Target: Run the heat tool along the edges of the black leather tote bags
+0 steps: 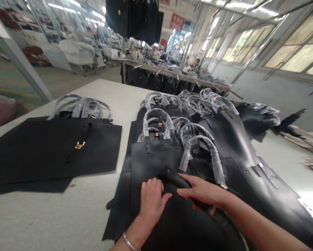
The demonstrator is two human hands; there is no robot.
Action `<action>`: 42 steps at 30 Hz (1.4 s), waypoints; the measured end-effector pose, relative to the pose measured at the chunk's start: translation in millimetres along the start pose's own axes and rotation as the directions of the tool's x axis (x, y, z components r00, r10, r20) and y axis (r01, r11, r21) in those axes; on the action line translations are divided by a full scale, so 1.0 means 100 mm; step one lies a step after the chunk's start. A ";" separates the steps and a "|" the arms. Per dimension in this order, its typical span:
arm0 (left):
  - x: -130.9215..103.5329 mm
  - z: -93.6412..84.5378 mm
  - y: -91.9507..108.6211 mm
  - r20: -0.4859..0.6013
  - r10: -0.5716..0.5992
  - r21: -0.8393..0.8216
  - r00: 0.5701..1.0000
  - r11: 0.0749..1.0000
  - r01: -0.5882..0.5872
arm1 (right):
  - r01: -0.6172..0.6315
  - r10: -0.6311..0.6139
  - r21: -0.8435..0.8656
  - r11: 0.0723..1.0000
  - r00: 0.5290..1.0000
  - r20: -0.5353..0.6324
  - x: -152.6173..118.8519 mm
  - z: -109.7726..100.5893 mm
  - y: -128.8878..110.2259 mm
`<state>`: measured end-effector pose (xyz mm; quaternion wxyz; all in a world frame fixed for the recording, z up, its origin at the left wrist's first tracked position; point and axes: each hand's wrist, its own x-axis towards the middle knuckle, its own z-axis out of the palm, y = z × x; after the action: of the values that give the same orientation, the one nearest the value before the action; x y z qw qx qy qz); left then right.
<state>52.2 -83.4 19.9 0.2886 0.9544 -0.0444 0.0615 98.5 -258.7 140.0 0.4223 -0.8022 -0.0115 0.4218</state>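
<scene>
My right hand (202,190) is wrapped round a black tube-shaped hand tool (176,177). A thick dark hose (228,226) runs back from it under my forearm. The tool's front end lies close over a black leather bag (146,160), which rests flat with its plastic-wrapped handle (158,113) pointing away from me. On the bag's surface, just left of the tool, my left hand (152,198) presses down with bent fingers and the thumb spread apart. Nothing shows in its grasp, though the fingertips are partly hidden.
More black bags (224,129) with wrapped handles are piled to the right and behind. Left on the pale table (93,205) lie black panels (98,143) with a gold-buckled strap (80,144). A metal post (28,62) rises at the left; dark pieces (135,17) hang overhead.
</scene>
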 end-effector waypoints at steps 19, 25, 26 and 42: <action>0.42 -0.26 -0.27 0.273 0.286 -0.140 0.919 0.957 -0.256 | 0.021 -0.154 -0.336 0.942 0.914 -0.375 -0.47 0.07 0.80; 0.82 -0.34 -0.34 0.464 0.537 -0.254 0.704 0.842 -0.476 | -0.017 -0.109 -0.318 0.948 0.920 -0.376 -0.38 0.36 1.17; 0.87 -0.34 -0.34 0.477 0.561 -0.276 0.676 0.826 -0.491 | -0.020 -0.107 -0.314 0.949 0.919 -0.380 -0.36 0.37 1.18; 1.06 -0.25 -0.31 0.536 0.533 -0.457 0.655 0.835 -0.306 | 0.062 -0.175 -0.264 0.962 0.886 -0.429 -0.29 0.39 1.25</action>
<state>158.5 -49.0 38.6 0.3863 0.8166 -0.3727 -0.2122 11.1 -324.1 62.4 0.3372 -0.9210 -0.0149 0.1943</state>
